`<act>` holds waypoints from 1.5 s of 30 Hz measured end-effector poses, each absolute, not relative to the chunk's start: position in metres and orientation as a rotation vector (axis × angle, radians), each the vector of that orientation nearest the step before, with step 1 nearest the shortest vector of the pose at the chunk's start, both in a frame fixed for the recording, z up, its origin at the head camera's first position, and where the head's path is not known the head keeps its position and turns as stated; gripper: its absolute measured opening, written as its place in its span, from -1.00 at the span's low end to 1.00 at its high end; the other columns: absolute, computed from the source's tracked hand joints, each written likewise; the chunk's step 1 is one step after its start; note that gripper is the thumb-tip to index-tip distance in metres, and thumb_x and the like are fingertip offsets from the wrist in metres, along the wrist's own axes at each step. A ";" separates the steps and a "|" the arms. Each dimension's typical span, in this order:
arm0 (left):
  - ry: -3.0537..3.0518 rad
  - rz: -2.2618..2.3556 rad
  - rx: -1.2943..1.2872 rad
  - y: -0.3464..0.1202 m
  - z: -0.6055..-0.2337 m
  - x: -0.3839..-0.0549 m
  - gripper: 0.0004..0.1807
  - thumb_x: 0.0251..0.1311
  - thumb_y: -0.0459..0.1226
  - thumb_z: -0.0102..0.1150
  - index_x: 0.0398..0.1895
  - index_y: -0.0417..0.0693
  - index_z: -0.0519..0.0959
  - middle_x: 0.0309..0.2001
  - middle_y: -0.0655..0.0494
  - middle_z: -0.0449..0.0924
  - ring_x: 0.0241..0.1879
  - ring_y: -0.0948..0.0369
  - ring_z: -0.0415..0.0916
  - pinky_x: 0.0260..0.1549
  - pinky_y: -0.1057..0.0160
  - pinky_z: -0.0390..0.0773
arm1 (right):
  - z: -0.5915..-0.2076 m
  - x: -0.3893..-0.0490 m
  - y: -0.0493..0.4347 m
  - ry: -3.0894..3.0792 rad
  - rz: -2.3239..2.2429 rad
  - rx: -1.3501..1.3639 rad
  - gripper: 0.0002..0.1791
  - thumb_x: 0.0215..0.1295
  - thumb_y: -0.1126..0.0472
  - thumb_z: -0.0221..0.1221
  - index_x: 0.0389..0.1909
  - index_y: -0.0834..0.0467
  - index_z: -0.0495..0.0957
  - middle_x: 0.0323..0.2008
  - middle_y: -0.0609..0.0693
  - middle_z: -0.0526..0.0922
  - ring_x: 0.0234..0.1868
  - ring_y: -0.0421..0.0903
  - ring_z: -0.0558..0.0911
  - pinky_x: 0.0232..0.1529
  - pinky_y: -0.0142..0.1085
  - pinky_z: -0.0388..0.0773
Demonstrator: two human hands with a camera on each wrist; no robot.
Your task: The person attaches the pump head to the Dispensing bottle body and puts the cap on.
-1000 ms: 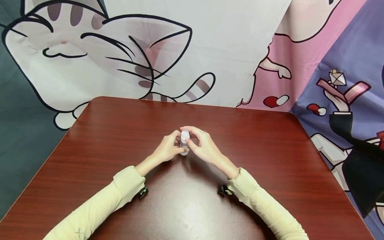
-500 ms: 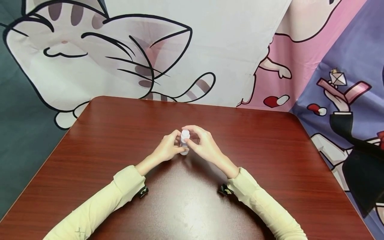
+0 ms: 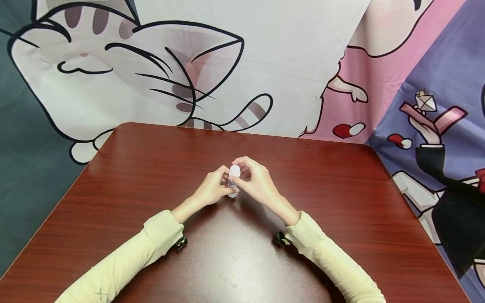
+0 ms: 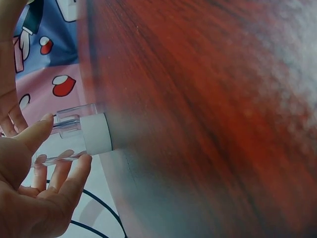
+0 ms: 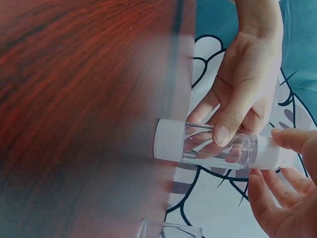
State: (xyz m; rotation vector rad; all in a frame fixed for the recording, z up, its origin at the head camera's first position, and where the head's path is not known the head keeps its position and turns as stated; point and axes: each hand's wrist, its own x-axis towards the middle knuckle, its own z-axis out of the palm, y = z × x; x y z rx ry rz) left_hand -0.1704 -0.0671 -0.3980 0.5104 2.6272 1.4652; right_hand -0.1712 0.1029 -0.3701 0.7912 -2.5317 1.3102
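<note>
A small clear bottle [image 5: 200,161] with a white base [image 5: 168,140] and a white top [image 5: 266,152] stands upright between both hands, near the middle of the table. My left hand [image 3: 210,187] grips its clear body, the thumb on the near side and the fingers behind. Up at the white top [image 3: 235,170], my right hand [image 3: 259,183] pinches with the thumb on one side and the fingers on the other. Beside the bottle is a separate clear, cap-like piece [image 5: 171,230], partly cut off in the right wrist view. The right hand hides it in the head view.
The brown wooden table [image 3: 151,151] reflects light near its front. Behind it hangs a cloth [image 3: 295,63] printed with cartoon figures. Both forearms, in pale sleeves [image 3: 125,256], reach over the table, each with a dark device [image 3: 282,240] under the wrist.
My right hand has shifted slightly, its thumb sliding a little to the left across the bottle's upper part. The left hand and the bottle keep nearly the same place.
</note>
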 end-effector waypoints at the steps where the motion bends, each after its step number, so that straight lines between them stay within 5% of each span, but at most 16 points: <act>1: 2.628 1.465 0.509 -0.067 -0.398 -0.170 -0.58 0.00 -0.31 0.43 -0.14 -0.23 0.43 -0.20 -0.14 0.69 -0.15 0.06 0.66 -0.15 0.19 0.65 | -0.370 -0.172 0.103 -2.545 1.294 0.790 -0.66 0.13 0.24 0.34 -0.07 0.15 0.52 -0.21 0.00 0.66 -0.33 -0.12 0.67 -0.25 -0.25 0.66; 26: 2.646 1.413 0.504 -0.069 -0.395 -0.170 -0.58 0.02 -0.28 0.42 -0.12 -0.20 0.43 -0.18 -0.06 0.65 -0.20 0.13 0.67 -0.18 0.21 0.61 | -0.358 -0.183 0.097 -2.679 1.065 0.887 -0.46 0.09 0.02 0.39 0.11 0.01 0.50 0.01 -0.08 0.59 -0.06 -0.12 0.47 0.00 -0.21 0.43; 35: 2.624 1.454 0.528 -0.068 -0.396 -0.171 -0.56 0.02 -0.32 0.42 -0.11 -0.26 0.41 -0.16 -0.16 0.67 -0.12 0.02 0.65 -0.13 0.16 0.65 | -0.356 -0.183 0.106 -2.555 1.315 1.085 -0.57 0.21 0.33 0.16 0.14 0.19 0.48 0.08 0.10 0.58 0.04 -0.04 0.63 0.12 -0.18 0.54; 45: 2.662 1.416 0.516 -0.067 -0.396 -0.170 -0.55 0.00 -0.31 0.42 -0.10 -0.26 0.41 -0.16 -0.16 0.65 -0.14 0.02 0.64 -0.14 0.13 0.63 | -0.357 -0.178 0.114 -2.621 1.258 1.067 -0.57 0.17 0.41 0.07 0.09 0.17 0.53 0.03 0.02 0.64 -0.08 -0.11 0.69 -0.08 -0.24 0.63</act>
